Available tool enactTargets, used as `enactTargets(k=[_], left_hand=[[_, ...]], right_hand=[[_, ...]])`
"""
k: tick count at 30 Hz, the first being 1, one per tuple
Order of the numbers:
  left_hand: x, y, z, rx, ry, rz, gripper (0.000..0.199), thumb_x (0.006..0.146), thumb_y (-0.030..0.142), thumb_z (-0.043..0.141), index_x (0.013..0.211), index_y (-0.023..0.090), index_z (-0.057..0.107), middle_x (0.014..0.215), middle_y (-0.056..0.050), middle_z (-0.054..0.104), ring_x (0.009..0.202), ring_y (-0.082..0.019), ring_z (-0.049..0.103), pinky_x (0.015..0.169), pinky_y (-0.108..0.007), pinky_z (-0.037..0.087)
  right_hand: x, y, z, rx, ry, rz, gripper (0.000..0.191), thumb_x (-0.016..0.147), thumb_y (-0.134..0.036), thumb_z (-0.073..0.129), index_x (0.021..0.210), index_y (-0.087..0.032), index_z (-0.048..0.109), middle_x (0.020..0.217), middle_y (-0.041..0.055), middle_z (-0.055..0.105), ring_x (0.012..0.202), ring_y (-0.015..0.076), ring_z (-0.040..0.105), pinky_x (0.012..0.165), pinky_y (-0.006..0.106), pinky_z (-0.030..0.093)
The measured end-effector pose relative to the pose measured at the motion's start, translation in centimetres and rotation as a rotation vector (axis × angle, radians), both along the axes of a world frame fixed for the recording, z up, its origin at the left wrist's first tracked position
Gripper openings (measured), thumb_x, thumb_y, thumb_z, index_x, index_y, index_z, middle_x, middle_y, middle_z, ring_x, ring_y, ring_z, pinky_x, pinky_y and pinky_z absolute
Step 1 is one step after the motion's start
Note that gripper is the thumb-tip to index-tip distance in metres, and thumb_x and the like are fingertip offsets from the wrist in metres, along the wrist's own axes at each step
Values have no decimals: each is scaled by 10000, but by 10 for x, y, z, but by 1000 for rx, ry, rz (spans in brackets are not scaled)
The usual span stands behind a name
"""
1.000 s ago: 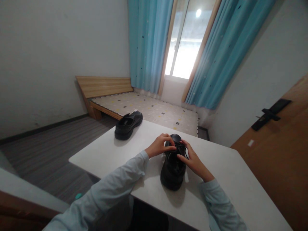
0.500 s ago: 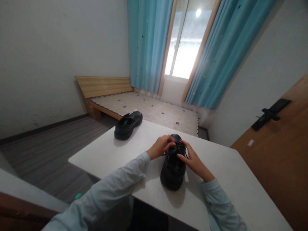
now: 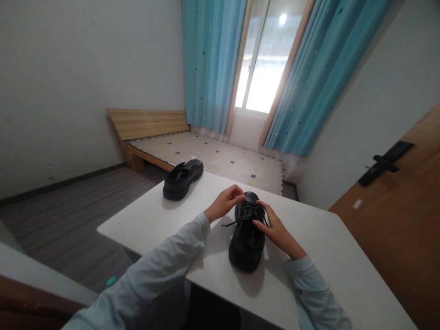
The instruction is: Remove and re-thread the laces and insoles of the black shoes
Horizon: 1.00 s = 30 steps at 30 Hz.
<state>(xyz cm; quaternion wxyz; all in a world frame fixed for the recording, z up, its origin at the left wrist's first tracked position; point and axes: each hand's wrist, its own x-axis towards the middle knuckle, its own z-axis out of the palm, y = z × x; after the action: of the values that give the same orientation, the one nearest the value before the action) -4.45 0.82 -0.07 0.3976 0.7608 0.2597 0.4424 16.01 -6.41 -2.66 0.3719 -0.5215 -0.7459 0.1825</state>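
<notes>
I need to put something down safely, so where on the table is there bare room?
One bare patch of the table lies between the right sleeve and the right edge; another, between the farther shoe and the left sleeve. It is crowded at the nearer shoe, with the left hand, the right hand and a loose lace end close together.

The right bare hand (image 3: 279,231) rests against the side of a black lace-up shoe (image 3: 246,238) on a white rectangular table (image 3: 319,266); the left bare hand (image 3: 225,202) is beside its toe. A thin black shoelace (image 3: 233,223) extends leftward. A second black shoe (image 3: 182,180) occupies the far-left edge, before a wooden bed (image 3: 220,158).
</notes>
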Motion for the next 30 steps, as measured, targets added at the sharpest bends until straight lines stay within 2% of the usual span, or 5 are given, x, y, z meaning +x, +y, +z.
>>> enactTargets(k=[5, 19, 24, 28, 30], left_hand=[[-1, -3, 2, 125, 203, -31, 289, 689, 424, 701, 806, 164, 653, 768, 0, 529, 712, -116, 466, 660, -232, 372], [4, -12, 4, -6, 189, -51, 221, 799, 369, 575, 790, 148, 576, 735, 12, 583, 682, -108, 489, 639, -223, 374], [2, -12, 7, -21, 90, -109, 236, 761, 362, 622, 783, 142, 539, 723, 13, 543, 651, -93, 456, 620, -220, 356], [0, -10, 8, -192, -84, -267, 335, 690, 345, 700, 874, 139, 509, 721, 28, 497, 657, -84, 469, 624, -214, 363], [-1, -8, 9, -273, -173, -285, 356, 667, 333, 720, 867, 141, 496, 732, 30, 488, 674, -82, 478, 629, -210, 369]], right_hand=[[0, 0, 0, 5, -4, -1, 596, 786, -405, 577, 1309, -208, 369, 1336, 122, 449, 1279, 280, 388, 1081, 479, 276], [0, 1, 2, -3, -24, 12, 585, 802, -406, 566, 1312, -215, 354, 1347, 119, 436, 1285, 269, 380, 1087, 479, 271], [-2, 0, 4, -21, -30, 0, 587, 799, -399, 555, 1312, -195, 353, 1346, 131, 433, 1283, 273, 381, 1085, 476, 269], [-2, -2, 5, -23, -25, 0, 581, 799, -393, 550, 1307, -183, 359, 1341, 131, 438, 1279, 267, 385, 1088, 466, 266], [-1, -2, 4, -17, -25, 2, 576, 800, -389, 552, 1306, -192, 361, 1340, 127, 441, 1278, 267, 387, 1087, 468, 269]])
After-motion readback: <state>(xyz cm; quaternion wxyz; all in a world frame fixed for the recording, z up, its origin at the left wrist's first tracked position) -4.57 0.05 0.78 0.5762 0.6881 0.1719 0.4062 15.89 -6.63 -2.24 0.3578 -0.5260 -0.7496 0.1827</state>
